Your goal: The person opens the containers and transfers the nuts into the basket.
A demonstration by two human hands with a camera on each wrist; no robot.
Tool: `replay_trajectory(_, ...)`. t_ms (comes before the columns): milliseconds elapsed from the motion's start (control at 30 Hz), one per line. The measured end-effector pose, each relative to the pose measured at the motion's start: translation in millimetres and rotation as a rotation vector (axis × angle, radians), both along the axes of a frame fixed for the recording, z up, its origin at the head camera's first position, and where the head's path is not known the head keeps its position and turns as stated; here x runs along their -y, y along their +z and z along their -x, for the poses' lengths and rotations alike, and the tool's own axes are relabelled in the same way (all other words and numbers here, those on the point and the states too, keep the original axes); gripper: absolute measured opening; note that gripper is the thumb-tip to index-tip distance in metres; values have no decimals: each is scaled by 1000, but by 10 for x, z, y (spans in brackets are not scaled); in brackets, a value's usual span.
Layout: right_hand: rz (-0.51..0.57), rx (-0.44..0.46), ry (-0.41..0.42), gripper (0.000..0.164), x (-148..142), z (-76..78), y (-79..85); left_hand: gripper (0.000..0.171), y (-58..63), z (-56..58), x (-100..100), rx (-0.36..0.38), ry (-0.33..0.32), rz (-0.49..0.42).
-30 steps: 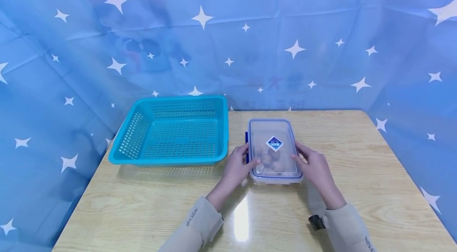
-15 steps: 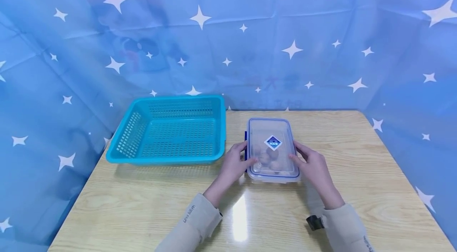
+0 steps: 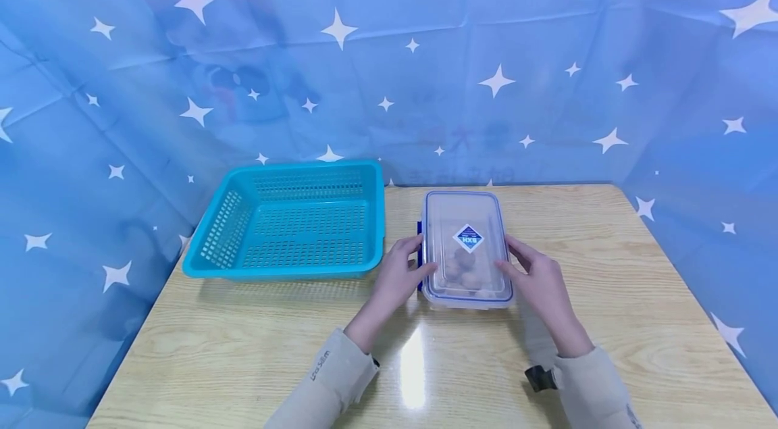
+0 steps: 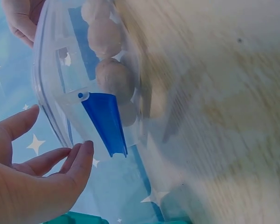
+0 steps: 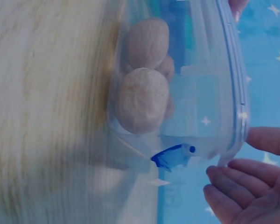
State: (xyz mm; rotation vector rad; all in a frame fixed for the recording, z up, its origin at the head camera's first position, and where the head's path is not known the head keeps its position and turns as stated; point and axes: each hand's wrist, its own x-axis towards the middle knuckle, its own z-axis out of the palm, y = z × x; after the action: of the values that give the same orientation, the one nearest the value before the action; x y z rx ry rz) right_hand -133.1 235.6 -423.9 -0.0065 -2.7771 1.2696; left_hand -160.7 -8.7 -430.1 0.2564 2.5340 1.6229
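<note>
A clear plastic food container [image 3: 446, 216] with a blue-edged lid and a diamond label stands on the table. Several round, pale brown things, perhaps walnuts [image 5: 142, 100], lie inside towards its near end. My left hand [image 3: 398, 278] holds its left side, thumb over the lid's edge and fingers along the side. On the opposite side my right hand [image 3: 541, 280] grips in the same way, thumb at the lid's rim. A blue latch [image 4: 105, 123] hangs swung out beside my left fingers, and another blue latch [image 5: 173, 156] sticks out near my right fingers.
A turquoise perforated basket [image 3: 286, 272] stands to the left of the container, close to my left hand. The wooden table [image 3: 231, 348] ends at a blue curtain [image 3: 389, 64] with white stars. A dark band [image 3: 539, 378] shows at my right sleeve.
The far end of the container's lid appears slightly higher and farther back than before. Both hands keep their places at its sides. The basket stays put.
</note>
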Motion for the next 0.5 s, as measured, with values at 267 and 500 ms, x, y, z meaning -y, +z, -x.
replay_trajectory(267, 13, -64, -23, 49, -37, -74, 91, 61, 86, -20, 26, -14, -6, 12)
replay_trajectory(500, 55, -93, -40, 44, -67, -153, 212, 59, 136, -30, 38, -82, -20, -25)
